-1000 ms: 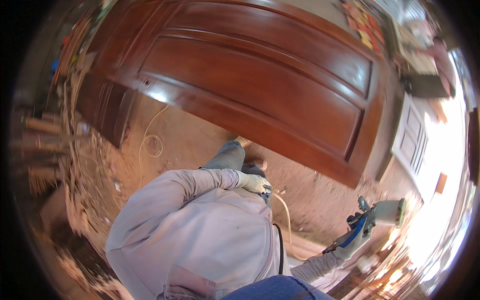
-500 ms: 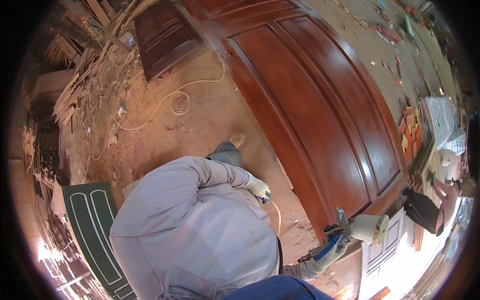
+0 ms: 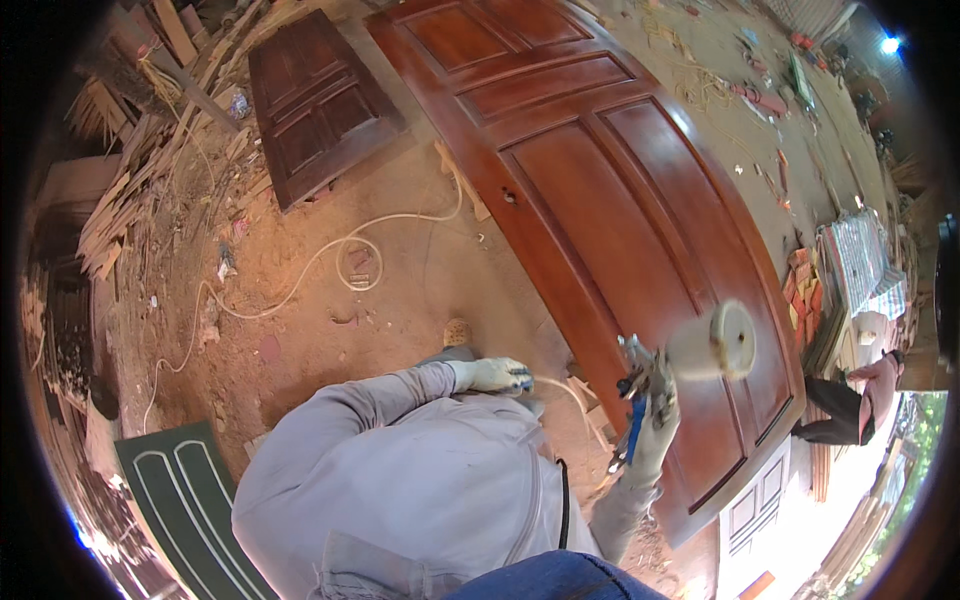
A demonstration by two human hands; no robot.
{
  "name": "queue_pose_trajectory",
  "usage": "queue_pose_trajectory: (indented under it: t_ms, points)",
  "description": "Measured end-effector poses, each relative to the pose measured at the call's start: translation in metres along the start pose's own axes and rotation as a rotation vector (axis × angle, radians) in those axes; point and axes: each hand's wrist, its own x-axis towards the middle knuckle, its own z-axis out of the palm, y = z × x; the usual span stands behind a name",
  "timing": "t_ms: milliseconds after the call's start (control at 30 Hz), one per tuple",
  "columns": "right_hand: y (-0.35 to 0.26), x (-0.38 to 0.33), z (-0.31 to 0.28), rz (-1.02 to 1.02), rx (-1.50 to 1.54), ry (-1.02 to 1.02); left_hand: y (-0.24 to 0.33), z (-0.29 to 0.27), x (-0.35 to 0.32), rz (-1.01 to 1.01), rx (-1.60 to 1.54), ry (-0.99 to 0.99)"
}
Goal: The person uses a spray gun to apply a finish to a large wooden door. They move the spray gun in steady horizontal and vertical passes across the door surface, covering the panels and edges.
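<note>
Your left hand, gloved, is closed on a hose end at your chest. Your right hand, also gloved, grips a spray gun by its blue handle; its pale cup is blurred and hangs over the big red-brown door lying just ahead. The hose loops across the dirt beyond. Further left: a small dark door, then scrap wood. Green panel at lower left. Far right, a striped bundle beside another person.
</note>
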Motion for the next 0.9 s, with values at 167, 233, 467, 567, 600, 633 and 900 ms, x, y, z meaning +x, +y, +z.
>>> queue_pose_trajectory:
  t_ms: [167, 233, 467, 567, 600, 633, 900]
  points:
    - [-0.05, 0.082, 0.084, 0.117, -0.094, -0.127, -0.057, -0.063, -0.045, 0.424, 0.554, 0.269]
    - [-0.06, 0.113, 0.114, 0.076, -0.146, -0.169, -0.06, -0.073, -0.058, 0.23, -0.011, 0.29]
    - [-0.063, 0.213, 0.183, 0.139, -0.144, -0.373, -0.038, -0.126, -0.055, -0.002, -0.319, 0.273]
    - [-0.058, 0.261, 0.203, 0.15, -0.241, -0.295, -0.042, -0.151, -0.048, -0.032, -0.312, 0.373]
    - [-0.059, 0.276, 0.202, 0.121, -0.337, -0.262, -0.043, -0.161, -0.043, -0.055, -0.323, 0.394]
    - [-0.057, 0.289, 0.205, 0.028, -0.354, -0.229, -0.043, -0.17, -0.04, -0.098, -0.311, 0.415]
    - [-0.048, 0.32, 0.228, -0.016, -0.305, -0.318, -0.028, -0.224, -0.01, -0.07, -0.295, 0.31]
